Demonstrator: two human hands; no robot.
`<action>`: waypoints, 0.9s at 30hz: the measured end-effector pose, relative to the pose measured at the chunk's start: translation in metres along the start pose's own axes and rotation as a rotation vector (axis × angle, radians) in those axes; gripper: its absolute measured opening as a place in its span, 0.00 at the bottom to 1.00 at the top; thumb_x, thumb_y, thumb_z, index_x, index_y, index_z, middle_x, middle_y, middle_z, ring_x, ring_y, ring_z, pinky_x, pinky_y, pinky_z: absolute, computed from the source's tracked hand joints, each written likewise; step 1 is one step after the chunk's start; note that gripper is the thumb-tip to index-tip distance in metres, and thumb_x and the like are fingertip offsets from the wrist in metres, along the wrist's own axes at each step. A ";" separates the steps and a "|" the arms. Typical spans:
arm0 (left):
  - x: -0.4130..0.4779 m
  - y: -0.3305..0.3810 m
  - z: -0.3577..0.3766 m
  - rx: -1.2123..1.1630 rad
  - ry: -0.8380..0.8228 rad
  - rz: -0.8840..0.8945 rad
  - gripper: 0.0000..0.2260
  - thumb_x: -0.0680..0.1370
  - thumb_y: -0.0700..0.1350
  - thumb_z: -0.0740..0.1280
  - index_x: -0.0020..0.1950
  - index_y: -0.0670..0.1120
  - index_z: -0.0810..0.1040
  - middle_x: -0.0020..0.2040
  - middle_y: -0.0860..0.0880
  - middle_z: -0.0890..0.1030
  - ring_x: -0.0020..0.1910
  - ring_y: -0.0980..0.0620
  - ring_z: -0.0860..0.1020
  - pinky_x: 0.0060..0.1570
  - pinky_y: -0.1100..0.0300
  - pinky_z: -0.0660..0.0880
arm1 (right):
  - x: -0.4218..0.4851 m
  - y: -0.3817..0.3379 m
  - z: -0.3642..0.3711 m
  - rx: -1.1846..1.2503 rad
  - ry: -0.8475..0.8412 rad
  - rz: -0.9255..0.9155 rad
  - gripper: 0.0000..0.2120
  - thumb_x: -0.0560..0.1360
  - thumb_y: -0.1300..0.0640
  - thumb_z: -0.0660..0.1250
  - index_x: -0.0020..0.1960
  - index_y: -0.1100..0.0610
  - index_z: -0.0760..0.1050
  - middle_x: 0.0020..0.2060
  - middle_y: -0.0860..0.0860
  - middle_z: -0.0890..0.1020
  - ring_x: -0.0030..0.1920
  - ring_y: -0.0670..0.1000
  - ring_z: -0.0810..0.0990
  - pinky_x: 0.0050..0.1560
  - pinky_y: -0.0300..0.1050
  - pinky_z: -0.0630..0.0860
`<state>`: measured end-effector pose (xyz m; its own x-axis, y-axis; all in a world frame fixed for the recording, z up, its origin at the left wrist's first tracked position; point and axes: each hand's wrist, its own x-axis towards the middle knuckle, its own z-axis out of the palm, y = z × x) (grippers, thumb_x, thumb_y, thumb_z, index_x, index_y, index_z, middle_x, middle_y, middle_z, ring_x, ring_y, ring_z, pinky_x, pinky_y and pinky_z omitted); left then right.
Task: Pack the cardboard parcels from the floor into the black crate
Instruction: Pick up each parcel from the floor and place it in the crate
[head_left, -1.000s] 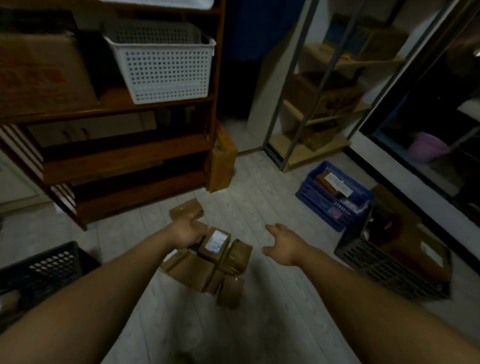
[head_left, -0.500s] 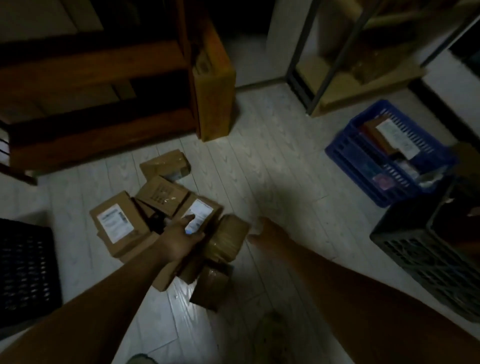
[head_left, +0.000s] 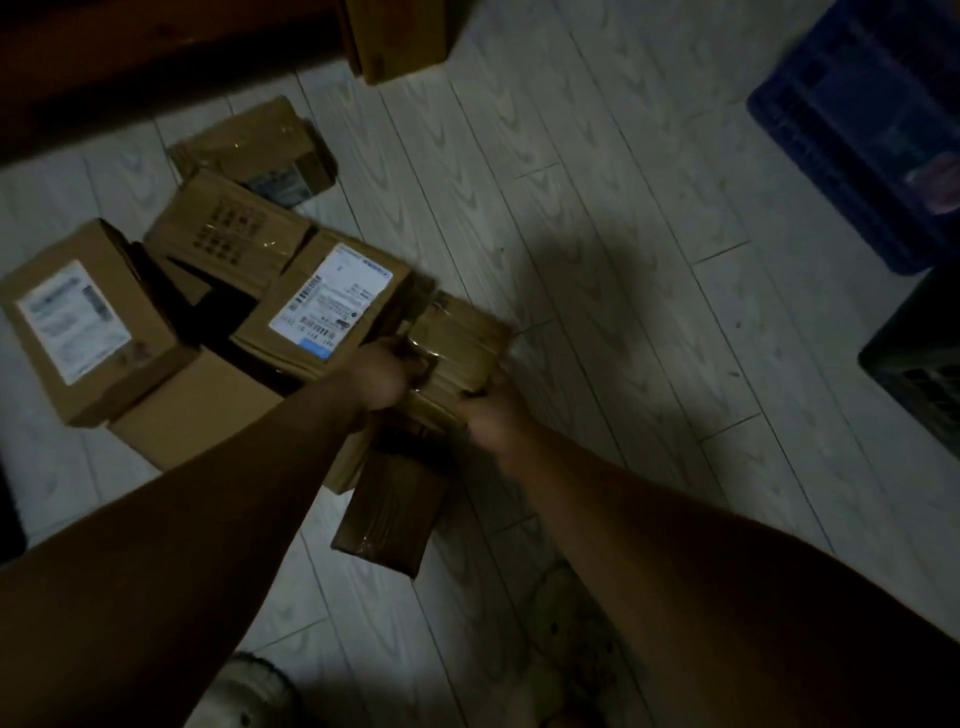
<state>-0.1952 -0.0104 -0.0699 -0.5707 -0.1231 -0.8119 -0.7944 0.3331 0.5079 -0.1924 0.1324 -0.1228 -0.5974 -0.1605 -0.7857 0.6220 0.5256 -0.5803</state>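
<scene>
A heap of cardboard parcels lies on the pale plank floor. A small tape-wrapped parcel (head_left: 460, 343) sits at the heap's right edge. My left hand (head_left: 382, 376) clamps its left end and my right hand (head_left: 491, 410) clamps its near right corner. Beside it rests a parcel with a white shipping label (head_left: 332, 299). Further left are another labelled parcel (head_left: 83, 322), a printed box (head_left: 228, 234) and a taped box (head_left: 260, 148). A dark taped parcel (head_left: 395, 509) lies under my wrists. The black crate (head_left: 914, 369) shows only a corner at the right edge.
A blue crate (head_left: 862, 130) with things in it stands at the upper right. A wooden shelf base (head_left: 156, 57) and an upright wooden box (head_left: 400, 36) line the top. Another dark crate (head_left: 8, 514) touches the left edge. My shoes (head_left: 244, 696) show at the bottom.
The view has tilted down and closed in on the heap. My left hand moved off the labelled parcel onto the small taped parcel, and my right hand came in to grip its other side.
</scene>
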 end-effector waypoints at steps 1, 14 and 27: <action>-0.003 0.002 -0.001 0.003 0.015 -0.003 0.14 0.79 0.45 0.62 0.63 0.45 0.74 0.59 0.43 0.78 0.58 0.44 0.76 0.63 0.45 0.70 | -0.001 0.001 0.000 0.025 0.020 -0.013 0.24 0.72 0.54 0.69 0.67 0.50 0.70 0.59 0.53 0.79 0.58 0.55 0.78 0.61 0.56 0.75; -0.189 0.075 -0.109 -0.512 0.172 0.126 0.13 0.76 0.37 0.67 0.57 0.45 0.69 0.58 0.40 0.78 0.51 0.43 0.78 0.51 0.50 0.76 | -0.193 -0.187 -0.017 0.126 0.145 -0.188 0.30 0.70 0.55 0.74 0.67 0.47 0.63 0.61 0.56 0.75 0.56 0.56 0.78 0.55 0.60 0.79; -0.503 0.133 -0.336 -0.465 0.232 0.376 0.30 0.73 0.34 0.68 0.71 0.50 0.64 0.60 0.45 0.76 0.56 0.44 0.78 0.57 0.47 0.76 | -0.472 -0.449 0.042 -0.108 0.019 -0.533 0.47 0.65 0.57 0.75 0.74 0.41 0.52 0.68 0.54 0.66 0.64 0.57 0.71 0.61 0.59 0.75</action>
<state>-0.0841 -0.2182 0.5028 -0.8168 -0.2932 -0.4969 -0.5085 -0.0408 0.8601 -0.1685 -0.0626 0.4992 -0.8256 -0.4136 -0.3837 0.1754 0.4582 -0.8714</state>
